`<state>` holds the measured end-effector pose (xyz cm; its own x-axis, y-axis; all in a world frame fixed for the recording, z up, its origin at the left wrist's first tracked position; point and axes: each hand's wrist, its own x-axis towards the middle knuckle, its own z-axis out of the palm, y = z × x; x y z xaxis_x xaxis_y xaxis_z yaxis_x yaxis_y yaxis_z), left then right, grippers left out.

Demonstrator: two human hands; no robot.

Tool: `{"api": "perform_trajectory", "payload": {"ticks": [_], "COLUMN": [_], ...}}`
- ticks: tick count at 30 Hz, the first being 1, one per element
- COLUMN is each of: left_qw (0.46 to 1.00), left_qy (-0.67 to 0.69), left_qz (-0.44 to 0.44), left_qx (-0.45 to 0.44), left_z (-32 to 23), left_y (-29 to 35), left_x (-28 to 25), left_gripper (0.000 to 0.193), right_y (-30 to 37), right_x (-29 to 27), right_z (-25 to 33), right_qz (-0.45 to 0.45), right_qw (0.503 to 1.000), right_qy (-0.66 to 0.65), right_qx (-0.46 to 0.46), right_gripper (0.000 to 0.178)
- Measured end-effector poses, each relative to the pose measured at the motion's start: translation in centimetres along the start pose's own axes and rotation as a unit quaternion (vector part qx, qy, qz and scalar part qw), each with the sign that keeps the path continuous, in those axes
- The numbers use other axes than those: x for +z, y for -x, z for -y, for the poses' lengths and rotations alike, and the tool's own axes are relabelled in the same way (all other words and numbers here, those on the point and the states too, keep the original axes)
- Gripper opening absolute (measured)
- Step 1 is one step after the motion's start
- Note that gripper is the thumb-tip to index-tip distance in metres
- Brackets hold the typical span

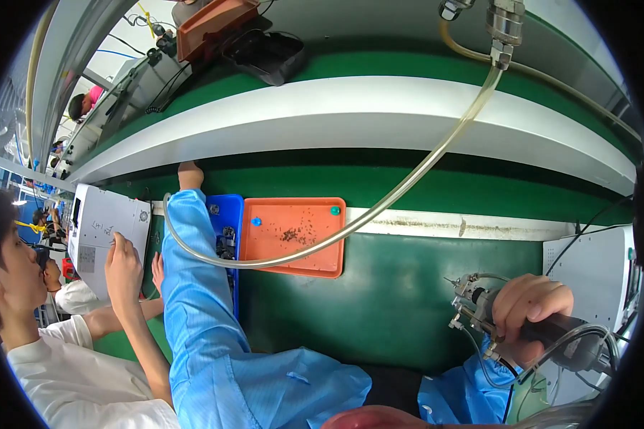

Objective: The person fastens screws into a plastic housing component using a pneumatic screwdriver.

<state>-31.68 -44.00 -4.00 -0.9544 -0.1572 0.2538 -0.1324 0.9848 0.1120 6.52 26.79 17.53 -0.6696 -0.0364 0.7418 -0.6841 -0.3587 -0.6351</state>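
Note:
My left hand (189, 175) reaches forward past the blue bin, at the lower edge of the white shelf. Its fingers are hidden there, so what they touch does not show. At the right, my right hand (528, 307) is wrapped round a dark, cylindrical power screwdriver (551, 341) with metal fittings and thin hoses. The tool's thin tip points left over the green bench. An orange tray (329, 266) holds a scatter of tiny dark pieces, a blue round piece (257, 222) and a green one (335, 211). Next to it, dark parts lie in the blue bin (229, 204), partly behind my sleeve.
A clear hose (436, 154) droops from a metal fitting (504, 25) across the tray to my left sleeve. White boxes stand left (114, 229) and right (587, 268). A co-worker in white (79, 372) sits close at the left, one hand raised. A black tray (265, 53) rests on the shelf.

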Motion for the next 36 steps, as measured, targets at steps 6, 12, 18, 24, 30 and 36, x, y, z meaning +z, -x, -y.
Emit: {"api": "perform_trajectory", "payload": {"ticks": [6,12,18,24,30,36], "left_qw": [0.980,0.936,0.850,0.821,0.775,0.759], "left_qy": [0.084,0.246,0.289,0.287,0.452,0.437], "left_qz": [-0.087,0.071,0.182,0.211,0.170,0.178], "left_qx": [0.155,0.241,0.402,0.447,0.408,0.449], "left_z": [-12.6,-32.9,-42.0,-45.0,-43.4,-42.7], "left_y": [6.8,23.2,35.6,39.0,39.2,39.3], "left_x": [-5.9,-16.7,-16.7,-13.5,-12.2,-11.8], "left_gripper": [0.039,0.025,0.021,0.026,0.030,0.019], "right_y": [0.3,0.1,1.0,2.0,2.2,2.0], "right_x": [1.9,0.5,-1.2,-2.3,-2.4,-1.9], "right_z": [0.7,0.4,1.3,2.0,1.9,1.1], "right_qz": [-0.005,0.036,0.102,0.118,0.123,0.147], "right_qw": [1.000,0.999,0.993,0.989,0.987,0.982], "right_qy": [0.025,0.004,0.028,0.047,0.049,0.032], "right_qx": [0.008,0.001,0.044,0.080,0.092,0.118], "right_gripper": [0.051,0.051,0.049,0.054,0.056,0.057]}}
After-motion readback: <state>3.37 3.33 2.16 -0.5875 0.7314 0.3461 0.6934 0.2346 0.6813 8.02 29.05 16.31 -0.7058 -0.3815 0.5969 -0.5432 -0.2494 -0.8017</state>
